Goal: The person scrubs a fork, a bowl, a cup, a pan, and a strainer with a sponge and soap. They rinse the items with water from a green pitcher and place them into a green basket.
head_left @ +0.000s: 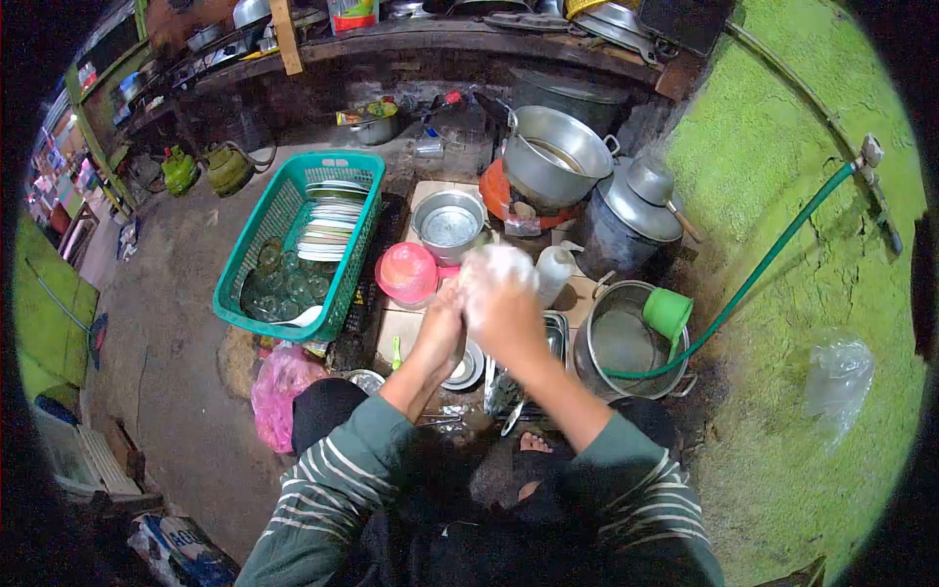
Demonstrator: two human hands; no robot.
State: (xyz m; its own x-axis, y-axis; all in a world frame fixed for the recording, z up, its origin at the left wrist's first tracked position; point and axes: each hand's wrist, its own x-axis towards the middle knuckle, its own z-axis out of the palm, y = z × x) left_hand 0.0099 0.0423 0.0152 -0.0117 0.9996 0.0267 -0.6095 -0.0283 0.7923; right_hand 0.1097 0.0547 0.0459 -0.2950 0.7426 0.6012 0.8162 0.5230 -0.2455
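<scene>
Both of my hands are together in front of me at a white, foamy thing [501, 264], covered in suds; its exact kind is hard to make out. My left hand [445, 321] is closed at its lower left edge, fingers partly hidden. Over its near side, my right hand [504, 313] is closed and slightly blurred. Just left sits a pink dipper [407, 272], its handle reaching toward my left hand. A metal pot of water [450, 225] stands beyond, and a white pump bottle [555, 274] is to the right. Below my wrists lies a small plate [467, 370].
On the left, a green basket [227, 284] holds stacked plates and glasses. A large pot [585, 367] on the right contains water, a green dipper [668, 313] and a hose end [773, 259]. A big pot [553, 186] rests on an orange stove [499, 196]. A pink bag [281, 382] lies by my left knee.
</scene>
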